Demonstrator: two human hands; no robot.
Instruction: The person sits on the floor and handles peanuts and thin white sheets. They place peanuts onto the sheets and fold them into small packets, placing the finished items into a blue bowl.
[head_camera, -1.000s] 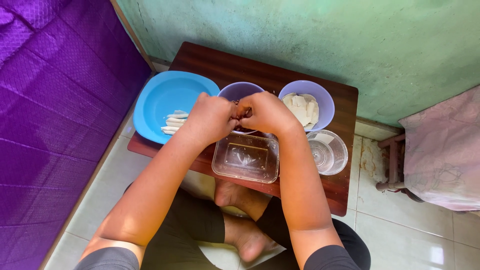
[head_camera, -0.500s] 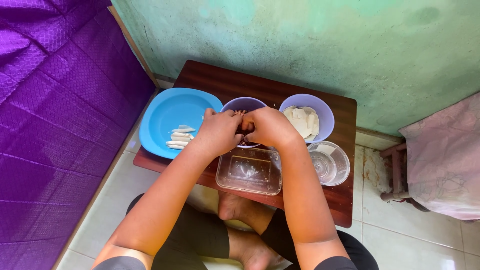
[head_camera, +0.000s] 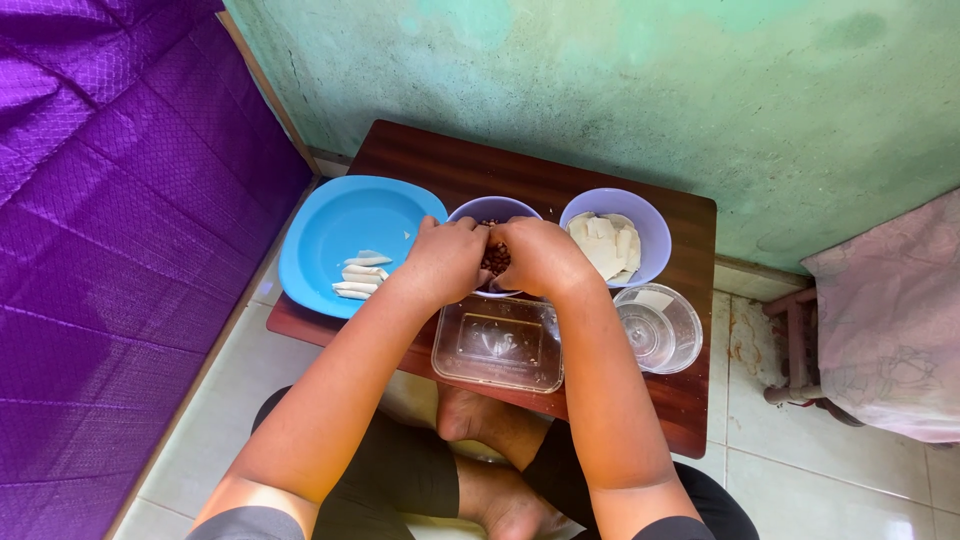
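Observation:
My left hand (head_camera: 447, 262) and my right hand (head_camera: 540, 257) meet fingertip to fingertip over a purple bowl (head_camera: 478, 211) of small brown pieces (head_camera: 494, 258). Both hands are curled together; whatever they pinch between them is hidden by the fingers. Just below them sits a clear rectangular plastic container (head_camera: 498, 345). A blue plate (head_camera: 345, 233) with a few white folded pieces (head_camera: 356, 277) lies to the left. A second purple bowl (head_camera: 652, 232) holding white square sheets (head_camera: 603, 245) stands to the right.
A clear round bowl (head_camera: 659, 327) stands at the right of the low dark wooden table (head_camera: 690, 400). A purple quilted cloth (head_camera: 110, 230) fills the left side. A green wall (head_camera: 600, 90) is behind. A pink-covered stool (head_camera: 885, 320) stands right. My crossed legs (head_camera: 470, 470) lie under the table.
The camera view has shifted slightly, so the table sits lower and more centred. My hands have stayed together over the middle bowl, with only small finger movement.

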